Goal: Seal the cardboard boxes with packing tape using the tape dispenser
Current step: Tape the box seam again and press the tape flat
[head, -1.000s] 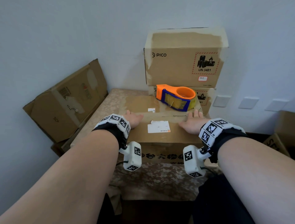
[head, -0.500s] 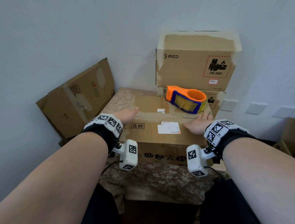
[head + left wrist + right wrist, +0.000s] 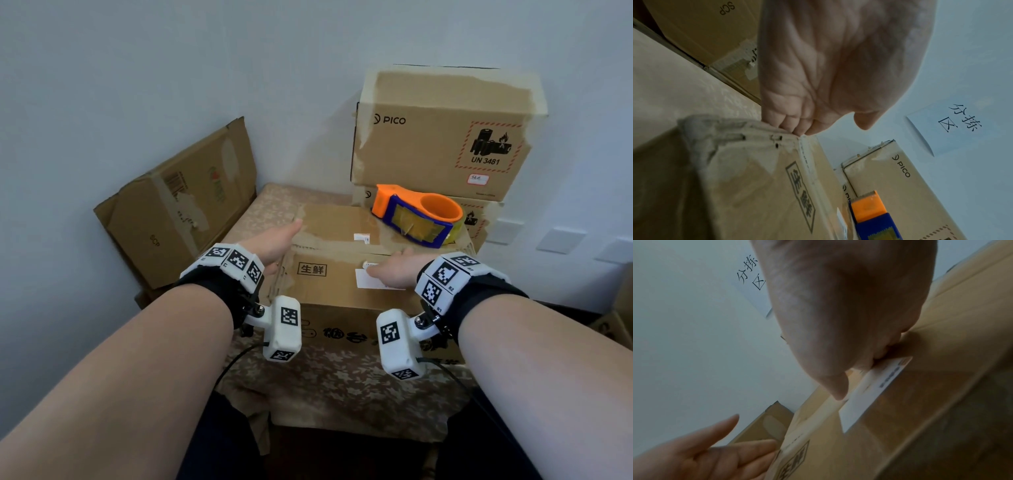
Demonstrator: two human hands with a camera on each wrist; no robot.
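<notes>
Tape dispenser [image 3: 419,216] is seen at one o'clock beyond the right hand [image 3: 394,270]; both hands lie flat, nothing gripped, on the box [image 3: 329,294].

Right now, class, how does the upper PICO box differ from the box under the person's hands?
The upper PICO box is stacked on another box against the wall; the box under the hands lies on the patterned table. The former bears a UN 3481 battery label, the latter a white label. Only the latter carries the tape dispenser. Both are brown cardboard.
</notes>
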